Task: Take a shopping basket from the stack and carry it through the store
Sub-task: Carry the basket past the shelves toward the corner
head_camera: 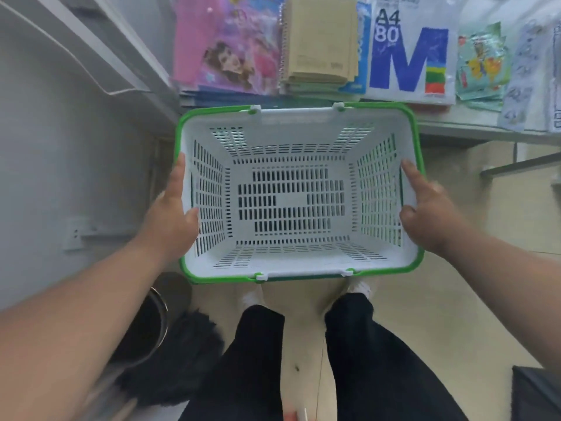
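From the head camera, the empty basket fills the centre of the frame. My left hand and right hand clamp its short side walls. It looks light and stiff; I judge the folded-down handles an easier grip.

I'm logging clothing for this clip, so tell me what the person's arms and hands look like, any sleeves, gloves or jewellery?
Both forearms are bare, with no sleeves in view. The left hand and right hand wear no gloves, and no rings, watch or bracelet show. The picture is slightly blurred, so fine marks cannot be told.
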### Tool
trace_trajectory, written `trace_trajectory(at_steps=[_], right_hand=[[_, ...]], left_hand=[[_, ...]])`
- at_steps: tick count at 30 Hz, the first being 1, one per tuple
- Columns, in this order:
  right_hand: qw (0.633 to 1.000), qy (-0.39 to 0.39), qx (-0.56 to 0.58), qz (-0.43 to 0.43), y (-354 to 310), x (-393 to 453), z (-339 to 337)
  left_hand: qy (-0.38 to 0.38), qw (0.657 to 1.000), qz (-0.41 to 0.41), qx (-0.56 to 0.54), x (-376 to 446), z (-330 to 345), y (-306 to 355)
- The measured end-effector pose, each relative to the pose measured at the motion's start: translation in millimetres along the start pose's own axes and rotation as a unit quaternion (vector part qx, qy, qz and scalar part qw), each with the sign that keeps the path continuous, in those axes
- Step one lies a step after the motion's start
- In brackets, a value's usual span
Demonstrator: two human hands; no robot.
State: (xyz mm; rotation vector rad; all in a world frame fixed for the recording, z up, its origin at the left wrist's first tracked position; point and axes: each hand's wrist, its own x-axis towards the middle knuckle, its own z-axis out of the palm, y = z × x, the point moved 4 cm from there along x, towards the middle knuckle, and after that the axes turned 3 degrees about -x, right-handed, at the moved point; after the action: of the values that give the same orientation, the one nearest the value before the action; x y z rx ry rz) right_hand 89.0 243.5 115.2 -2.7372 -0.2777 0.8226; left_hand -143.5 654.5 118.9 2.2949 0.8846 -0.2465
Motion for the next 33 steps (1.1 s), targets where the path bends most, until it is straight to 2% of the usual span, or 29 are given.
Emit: trace_trajectory(at_steps=[3,6,11,18,22,25,28,33], right_hand=[[1.0,-0.019,0.006,-0.02,-38,4,37],[0.998,-0.046,0.004,-0.042,-69,15,69],[0.996,-0.073,-0.011,-0.041,-88,48,114],[0.995,-0.082,-0.049,-0.006,-50,88,168],[0.995,-0.064,-0.073,-0.021,-28,110,195],[0.988,-0.085,-0.122,-0.031,-16,117,205],[0.99,-0.076,-0.117,-0.036,-16,122,212],[0.997,-0.073,-0.024,0.024,-20,137,225]], left_hand=[[0.009,1.0,-0.023,-0.003,0,-19,-47],[-0.012,0.998,-0.054,0.002,5,-26,-90],[-0.033,0.995,-0.092,0.029,30,-5,-135],[-0.061,0.992,-0.102,0.036,70,76,-171],[-0.095,0.987,-0.107,0.074,89,123,-188],[-0.122,0.983,-0.09,0.104,94,143,-191],[-0.1,0.987,-0.092,0.089,101,154,-194],[-0.033,0.993,-0.11,-0.03,108,160,-195]])
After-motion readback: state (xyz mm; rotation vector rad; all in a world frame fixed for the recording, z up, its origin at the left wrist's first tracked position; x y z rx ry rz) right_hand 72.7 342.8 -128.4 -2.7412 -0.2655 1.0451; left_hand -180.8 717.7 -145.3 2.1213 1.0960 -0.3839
